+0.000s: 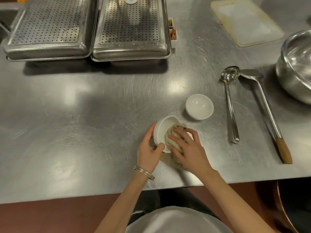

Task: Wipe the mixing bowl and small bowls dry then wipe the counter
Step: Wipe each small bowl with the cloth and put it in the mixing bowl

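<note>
A small white bowl (162,130) is tilted on its side on the steel counter (84,115). My left hand (149,148) grips its rim, thumb inside the edge. My right hand (186,145) presses a beige cloth (171,142) into the bowl, fingers curled over the cloth; part of the cloth trails under my wrist. A second small white bowl (199,106) stands upright just behind and to the right. The large steel mixing bowl (296,68) sits at the right edge, partly cut off.
A steel ladle (231,105) and a wooden-handled spatula (267,113) lie right of the bowls. Two perforated steel pans (84,31) stand upside down at the back left. A pale plastic tray (245,21) lies at the back right. The counter's front edge runs close below my wrists.
</note>
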